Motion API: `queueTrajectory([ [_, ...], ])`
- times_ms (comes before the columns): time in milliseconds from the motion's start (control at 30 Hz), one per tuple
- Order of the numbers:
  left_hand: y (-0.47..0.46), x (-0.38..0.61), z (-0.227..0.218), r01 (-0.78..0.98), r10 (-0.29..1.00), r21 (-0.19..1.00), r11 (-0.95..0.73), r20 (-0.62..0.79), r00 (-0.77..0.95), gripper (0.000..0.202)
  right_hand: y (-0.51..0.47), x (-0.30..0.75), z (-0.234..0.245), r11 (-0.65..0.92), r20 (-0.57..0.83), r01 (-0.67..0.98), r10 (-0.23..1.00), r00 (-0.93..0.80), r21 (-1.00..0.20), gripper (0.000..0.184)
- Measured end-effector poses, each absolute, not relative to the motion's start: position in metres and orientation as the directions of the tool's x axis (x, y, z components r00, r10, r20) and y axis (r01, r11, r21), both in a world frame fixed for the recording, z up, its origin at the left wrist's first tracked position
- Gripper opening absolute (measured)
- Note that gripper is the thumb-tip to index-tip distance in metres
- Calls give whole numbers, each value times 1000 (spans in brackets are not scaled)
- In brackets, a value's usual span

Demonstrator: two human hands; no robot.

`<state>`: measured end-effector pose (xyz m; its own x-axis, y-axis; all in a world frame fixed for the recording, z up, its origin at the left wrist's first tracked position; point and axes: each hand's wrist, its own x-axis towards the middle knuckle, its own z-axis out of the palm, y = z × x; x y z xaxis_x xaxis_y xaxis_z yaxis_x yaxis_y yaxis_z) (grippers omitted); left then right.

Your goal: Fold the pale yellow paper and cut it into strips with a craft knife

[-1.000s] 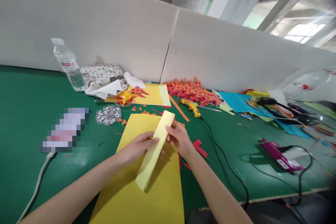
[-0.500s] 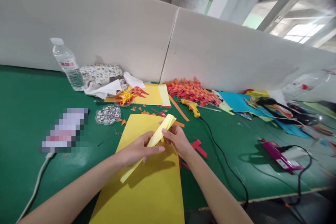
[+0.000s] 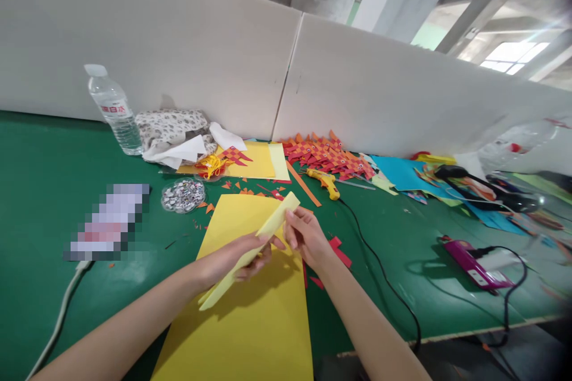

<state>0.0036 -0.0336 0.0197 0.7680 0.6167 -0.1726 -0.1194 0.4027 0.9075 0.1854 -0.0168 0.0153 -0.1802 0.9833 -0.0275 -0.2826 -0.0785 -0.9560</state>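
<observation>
A pale yellow strip of folded paper [image 3: 274, 220] is held slantwise above a larger yellow sheet [image 3: 268, 327]. My left hand [image 3: 227, 257] is closed around its middle; the strip crosses in front of the palm, and some fingers show beyond it. At the upper end, my right hand [image 3: 309, 237] pinches the strip's edge between thumb and fingers. The lower end hangs free over the sheet and looks layered. Red paper pieces [image 3: 340, 253] lie on the table to the right of the yellow sheet.
Behind the sheet are orange scraps [image 3: 243, 190], a dish of googly eyes [image 3: 183, 195], a yellow glue gun [image 3: 328, 183] and a pile of woven red-orange paper fish [image 3: 330, 155]. A water bottle [image 3: 115, 110] and phone [image 3: 109, 220] are left; a purple power strip [image 3: 476, 265] is right.
The folded strip has turned so a broader face shows. My left thumb has gone from the strip's front to behind it, and my right hand has shifted slightly along the upper edge.
</observation>
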Motion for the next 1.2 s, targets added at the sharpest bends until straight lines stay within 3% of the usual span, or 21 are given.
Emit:
queueTrajectory([
  [200, -31, 11, 16, -129, 806, 926, 356, -234, 544, 39, -12, 184, 14, -36, -26, -310, 999, -36, -950, 33],
  [367, -26, 10, 12, -90, 836, 955, 282, -198, 512, 35, -10, 183, 11, -33, -44, -260, 998, 35, -965, 33],
  [433, -26, 9, 13, -29, 843, 979, 201, -159, 513, 35, -10, 183, 11, -26, -40, -272, 998, 45, -962, 34],
  [533, -25, 5, 14, 157, 905, 986, -49, -22, 426, 32, -10, 185, 13, 4, -13, -326, 999, 49, -945, 31],
  [633, -22, -2, 13, 430, 932, 835, -343, 245, 267, 25, -13, 185, 18, 26, 31, -355, 1000, -7, -935, 22],
  [733, -19, -10, 8, 609, 792, 542, -579, 552, 261, 24, -18, 183, 21, 8, 67, -334, 984, -165, -943, 35],
  [800, -18, -13, 4, 651, 695, 378, -658, 637, 333, 26, -21, 181, 22, -13, 74, -319, 962, -261, -948, 43],
  [900, -20, -14, 2, 650, 609, 233, -724, 658, 443, 27, -23, 177, 21, -37, 61, -312, 952, -300, -949, 48],
  [1033, -21, -10, 4, 661, 597, 186, -727, 646, 475, 20, -24, 176, 16, -39, 48, -296, 959, -281, -954, 40],
  [1200, -17, -5, 4, 633, 667, 289, -718, 545, 508, 2, -20, 178, 7, -32, 61, -296, 952, -300, -955, 30],
])
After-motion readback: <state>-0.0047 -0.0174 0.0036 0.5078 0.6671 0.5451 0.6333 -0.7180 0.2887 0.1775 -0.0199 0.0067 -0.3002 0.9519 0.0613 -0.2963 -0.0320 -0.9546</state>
